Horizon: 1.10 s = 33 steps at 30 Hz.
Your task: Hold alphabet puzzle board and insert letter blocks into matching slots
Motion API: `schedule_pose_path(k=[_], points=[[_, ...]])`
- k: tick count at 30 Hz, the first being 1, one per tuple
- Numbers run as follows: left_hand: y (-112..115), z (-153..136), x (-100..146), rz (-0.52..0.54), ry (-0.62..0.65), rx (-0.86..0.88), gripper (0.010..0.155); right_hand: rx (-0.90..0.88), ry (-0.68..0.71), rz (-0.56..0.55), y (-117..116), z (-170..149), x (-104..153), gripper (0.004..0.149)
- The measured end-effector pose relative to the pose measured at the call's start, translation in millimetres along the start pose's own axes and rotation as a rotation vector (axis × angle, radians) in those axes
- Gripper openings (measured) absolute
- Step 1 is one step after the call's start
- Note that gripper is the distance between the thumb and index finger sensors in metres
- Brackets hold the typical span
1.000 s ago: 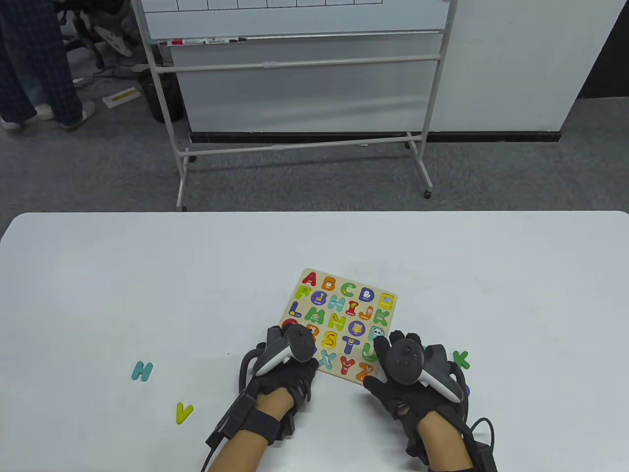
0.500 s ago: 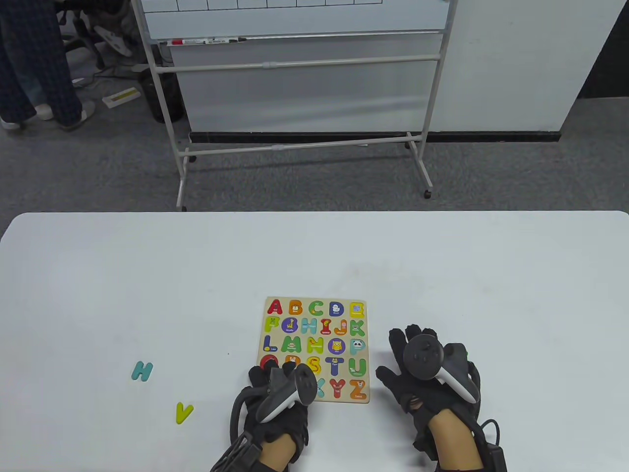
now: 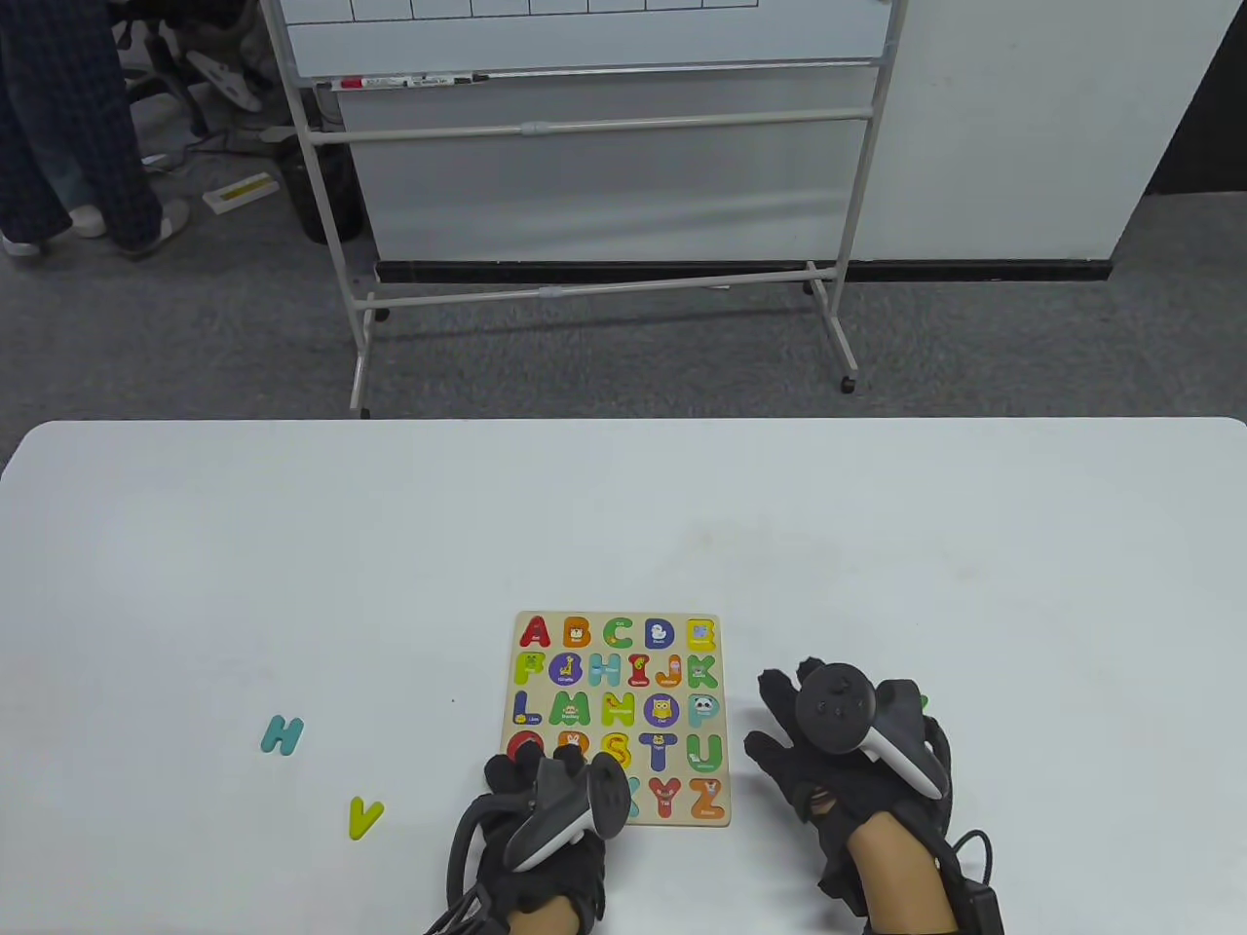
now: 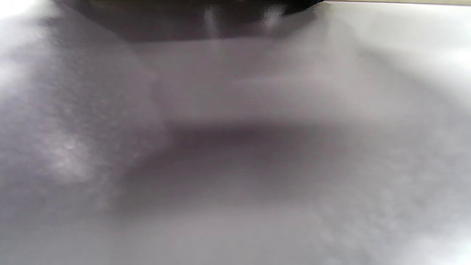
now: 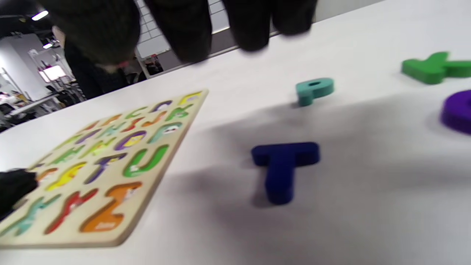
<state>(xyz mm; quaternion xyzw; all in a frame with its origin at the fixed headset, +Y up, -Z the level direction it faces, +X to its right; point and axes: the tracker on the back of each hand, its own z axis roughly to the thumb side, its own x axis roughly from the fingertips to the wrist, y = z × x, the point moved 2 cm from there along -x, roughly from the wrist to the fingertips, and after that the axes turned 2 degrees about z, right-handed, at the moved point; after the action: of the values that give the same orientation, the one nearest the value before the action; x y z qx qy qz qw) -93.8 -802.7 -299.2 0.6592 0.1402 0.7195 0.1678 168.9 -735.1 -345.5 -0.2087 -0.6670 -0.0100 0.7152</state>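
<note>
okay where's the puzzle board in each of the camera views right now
Table view: the puzzle board lies low centre, left hand on its near-left corner.
Left wrist view: not in it, only blur.
Right wrist view: puzzle board at lower left.
Shared landmark: the orange Z at its near corner.

I saw my left hand (image 3: 546, 828) in a black fabric sensor glove, with a tracker (image 3: 570, 797) strapped across its back: a dark grey rounded head joined to a white curved handle. Black cables (image 3: 466, 857) looped from the glove's wrist side toward the bottom edge. My right hand (image 3: 838, 769) wore the same black glove, and its tracker (image 3: 857, 726) had a dark round face with small buttons and a white-and-grey handle. A small hole (image 3: 823, 804) showed in that glove near the thumb base. A black cable (image 3: 974, 857) ran into a black box (image 3: 984, 911) at the wrist. In the right wrist view the gloved fingertips (image 5: 191, 29) looked matte black.
</note>
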Motion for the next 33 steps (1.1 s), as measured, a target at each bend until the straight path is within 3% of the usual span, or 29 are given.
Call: schedule_pose_path(k=[4, 14, 20, 27, 33], points=[[0, -1, -1, -0.009, 0.006, 0.017, 0.075, 0.133, -0.068, 0.052, -2, -4, 1, 0.066], [-1, 1, -2, -0.017, 0.012, -0.019, 0.076, 0.438, -0.15, 0.136, -20, 4, -4, 0.085], [0, 1, -2, -0.014, 0.016, -0.029, 0.075, 0.49, -0.102, 0.181, -34, 8, -9, 0.085], [-1, 1, -1, -0.01, 0.019, -0.049, 0.076, 0.386, -0.055, 0.145, -32, 0, -13, 0.073], [0, 1, -1, -0.009, 0.018, -0.043, 0.076, 0.376, -0.038, 0.149, -32, 0, -15, 0.073]])
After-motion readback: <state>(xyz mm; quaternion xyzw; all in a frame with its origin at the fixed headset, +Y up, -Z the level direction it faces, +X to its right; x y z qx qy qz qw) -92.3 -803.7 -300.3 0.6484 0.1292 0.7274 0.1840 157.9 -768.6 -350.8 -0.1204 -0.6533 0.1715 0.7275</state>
